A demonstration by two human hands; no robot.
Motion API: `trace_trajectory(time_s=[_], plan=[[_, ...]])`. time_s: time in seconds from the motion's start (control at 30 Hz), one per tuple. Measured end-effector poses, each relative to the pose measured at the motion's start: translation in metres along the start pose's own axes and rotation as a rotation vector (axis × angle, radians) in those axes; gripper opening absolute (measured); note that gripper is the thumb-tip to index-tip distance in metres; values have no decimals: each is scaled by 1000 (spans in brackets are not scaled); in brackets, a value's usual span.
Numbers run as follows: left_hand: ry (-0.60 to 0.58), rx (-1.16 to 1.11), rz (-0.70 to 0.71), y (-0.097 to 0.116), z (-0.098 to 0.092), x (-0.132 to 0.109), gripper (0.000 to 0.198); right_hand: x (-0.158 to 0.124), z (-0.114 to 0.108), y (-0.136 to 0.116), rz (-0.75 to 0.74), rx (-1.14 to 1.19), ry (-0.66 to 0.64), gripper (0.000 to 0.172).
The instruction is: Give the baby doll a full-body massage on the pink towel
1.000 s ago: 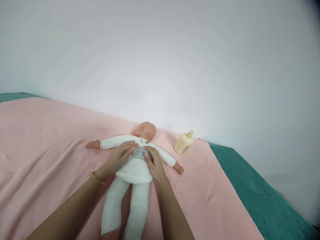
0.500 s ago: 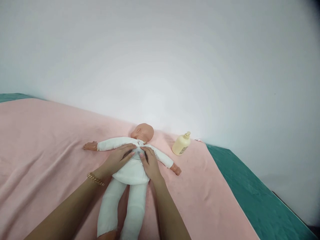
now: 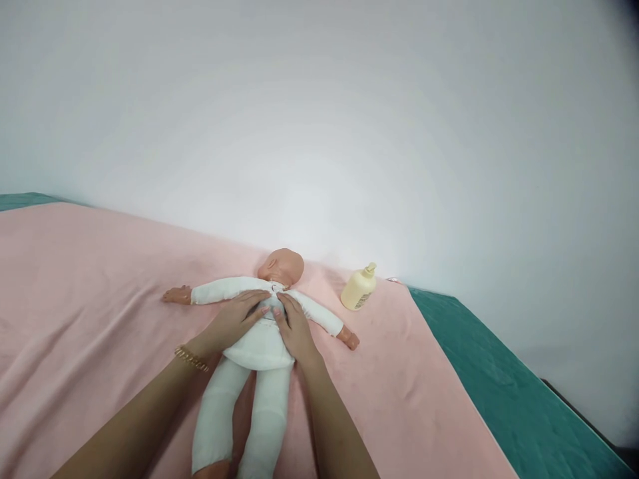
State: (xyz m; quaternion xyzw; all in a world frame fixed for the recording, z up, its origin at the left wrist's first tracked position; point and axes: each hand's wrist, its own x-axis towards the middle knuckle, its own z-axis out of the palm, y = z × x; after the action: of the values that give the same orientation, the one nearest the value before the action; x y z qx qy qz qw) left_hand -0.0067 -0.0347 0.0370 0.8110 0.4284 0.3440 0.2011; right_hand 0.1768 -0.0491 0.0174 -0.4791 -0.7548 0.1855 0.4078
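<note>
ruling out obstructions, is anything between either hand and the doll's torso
Nothing visible: left hand and right hand rest on the doll's torso, though what lies beneath is hidden. The pump bottle stands aside, to the right.

The baby-shaped doll with a white cloth body (image 3: 259, 349) looks soft and matt, its fabric faintly creased along the sleeves and legs. Its rounded tan head (image 3: 282, 267) looks like smooth moulded plastic with a low sheen, and the small tan doll hands (image 3: 177, 295) appear to be plastic too, slightly glossier. The grey panel on the torso (image 3: 270, 308) looks smooth, its material unclear. The pale yellow rounded pump bottle (image 3: 357, 291) seems to be smooth satin plastic. The gold-coloured linked bracelet (image 3: 190, 358) looks metallic and shiny. The wide pink blanket (image 3: 399, 399) is matt, fleecy-looking cloth, rippled with folds; the dark green sheet (image 3: 499, 372) looks like lightly wrinkled fabric. The pale grey-white wall (image 3: 319, 120) is smooth and matt.
</note>
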Motion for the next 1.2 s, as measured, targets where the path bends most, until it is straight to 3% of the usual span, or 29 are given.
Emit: trace_trajectory(time_s=[0.3,0.6,0.87,1.07,1.2], plan=[[-65,-5,4,-9,1,4,57,2,3,2,-7,-29,1,49],[-15,45,31,-10,4,3,56,-1,3,0,-1,-9,39,47],[-50,55,7,-8,3,5,58,0,2,0,-6,-16,1,49],[-29,23,22,-6,2,3,53,-2,1,-2,19,23,9,51],[60,-64,27,6,-12,-2,44,-7,-14,-18,11,37,77,44]])
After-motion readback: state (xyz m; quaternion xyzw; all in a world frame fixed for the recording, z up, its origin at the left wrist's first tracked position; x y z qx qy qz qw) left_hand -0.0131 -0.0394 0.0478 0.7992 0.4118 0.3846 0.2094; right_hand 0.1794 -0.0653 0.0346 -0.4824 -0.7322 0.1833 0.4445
